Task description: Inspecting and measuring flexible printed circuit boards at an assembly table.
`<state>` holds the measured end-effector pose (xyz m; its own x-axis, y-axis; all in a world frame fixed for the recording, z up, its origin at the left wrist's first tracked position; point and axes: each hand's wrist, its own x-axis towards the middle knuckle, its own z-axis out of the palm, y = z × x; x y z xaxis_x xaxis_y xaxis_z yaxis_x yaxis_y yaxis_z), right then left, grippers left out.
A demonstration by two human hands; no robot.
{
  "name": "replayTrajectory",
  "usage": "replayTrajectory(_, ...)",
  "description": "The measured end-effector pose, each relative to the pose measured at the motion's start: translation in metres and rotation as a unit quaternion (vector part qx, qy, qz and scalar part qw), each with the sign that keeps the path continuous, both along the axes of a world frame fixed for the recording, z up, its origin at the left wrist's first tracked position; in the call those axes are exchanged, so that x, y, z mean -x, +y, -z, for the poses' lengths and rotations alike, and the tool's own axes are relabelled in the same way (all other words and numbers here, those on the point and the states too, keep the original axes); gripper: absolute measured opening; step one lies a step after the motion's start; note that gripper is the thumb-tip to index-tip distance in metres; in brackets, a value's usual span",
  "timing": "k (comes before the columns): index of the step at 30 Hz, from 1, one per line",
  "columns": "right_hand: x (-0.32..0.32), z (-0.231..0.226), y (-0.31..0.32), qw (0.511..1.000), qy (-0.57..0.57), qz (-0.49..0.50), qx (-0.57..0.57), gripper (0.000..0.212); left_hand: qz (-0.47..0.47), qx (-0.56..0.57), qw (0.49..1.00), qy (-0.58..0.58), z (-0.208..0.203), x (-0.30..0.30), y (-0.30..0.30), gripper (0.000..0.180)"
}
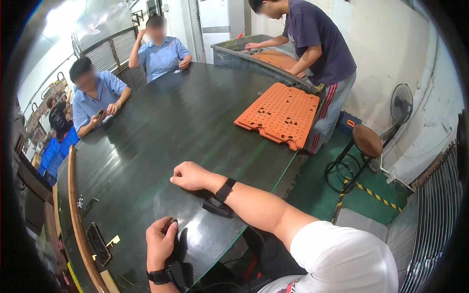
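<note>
My left hand (160, 242) is just above the dark table (161, 141) near its front edge, thumb and fingers pinched together. A small black piece (174, 221) shows at its fingertips; its kind is too small to tell. My right hand (191, 176) rests low over the tabletop, farther forward, with the fingers curled in. Whatever it may hold is hidden. Both wrists wear black straps, and a black box-shaped unit (217, 207) hangs by the right one.
An orange perforated board (281, 116) with small black pieces lies at the far right. Beyond it a person leans over a grey bin (229, 56). Two seated people work across the table. At left lie a dark oblong tray (99, 244) and small white bits (80, 200). A stool (367, 140) stands right.
</note>
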<state>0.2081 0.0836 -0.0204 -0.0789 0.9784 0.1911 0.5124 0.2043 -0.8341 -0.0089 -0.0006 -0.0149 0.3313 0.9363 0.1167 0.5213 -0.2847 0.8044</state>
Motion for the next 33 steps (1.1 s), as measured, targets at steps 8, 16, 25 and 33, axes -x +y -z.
replayTrajectory(8, -0.002, -0.004, 0.001, 1.0, 0.013, -0.026, -0.01, 0.03, -0.007, 0.021, 0.999, -0.025, 0.012, 0.007, 0.011, 0.024)
replayTrajectory(16, -0.003, 0.001, 0.0, 0.999, -0.015, -0.039, -0.018, 0.03, -0.007, 0.029, 0.999, -0.021, 0.01, 0.004, 0.006, 0.024)
replayTrajectory(25, 0.001, 0.004, 0.005, 0.998, -0.037, -0.05, -0.022, 0.031, -0.01, 0.023, 0.999, -0.024, 0.007, 0.006, 0.005, 0.023)
replayTrajectory(33, 0.002, -0.003, -0.001, 0.999, -0.03, -0.028, 0.013, 0.03, -0.027, 0.026, 0.999, -0.002, -0.001, 0.002, 0.001, 0.024)
